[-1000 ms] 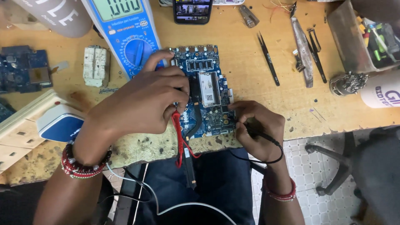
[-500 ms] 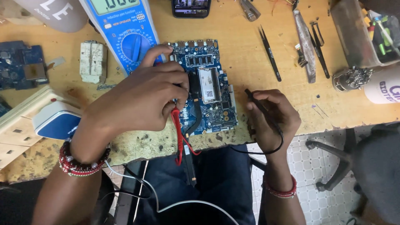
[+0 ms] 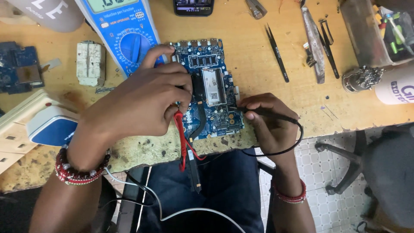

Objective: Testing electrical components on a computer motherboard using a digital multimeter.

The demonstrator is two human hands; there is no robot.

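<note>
One blue circuit board (image 3: 211,86) lies on the wooden workbench (image 3: 250,51), close to its front edge and about midway along it. The left hand (image 3: 142,101) rests over the board's left side with fingers curled together, pinching one red probe (image 3: 180,129) whose tip meets the board; its red lead runs down over the front edge. The right hand (image 3: 269,121) sits at the board's right side, fingers closed around one black probe (image 3: 263,113) that points left onto the board, its black lead looping back below the wrist.

One blue multimeter (image 3: 123,32) lies toward the back edge, just behind the left hand. One white block (image 3: 89,62) sits to its left, and a second, smaller blue board (image 3: 19,69) lies near the left edge. Two black tweezers (image 3: 277,52) lie right of the main board, one near it and one farther right beside a metal tool. One phone (image 3: 193,6) touches the back edge.
</note>
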